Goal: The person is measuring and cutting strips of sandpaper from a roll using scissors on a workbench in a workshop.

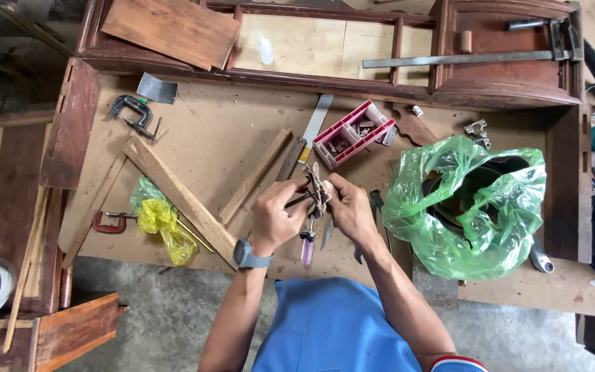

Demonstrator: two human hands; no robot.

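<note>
While both hands (311, 207) grip a carved wood piece (318, 189) | green bag (470, 207) right | red box (354, 132) behind

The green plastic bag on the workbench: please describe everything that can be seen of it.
The green plastic bag is thin, translucent and crumpled, with shiny creases. It lies on the right part of the brown workbench, to the right of the person's right hand, which does not touch it. Its mouth is open toward the top and shows a dark, round thing inside; what that is cannot be told. Its lower edge reaches the front edge of the bench. A grey handle sticks out at its lower right.
</note>
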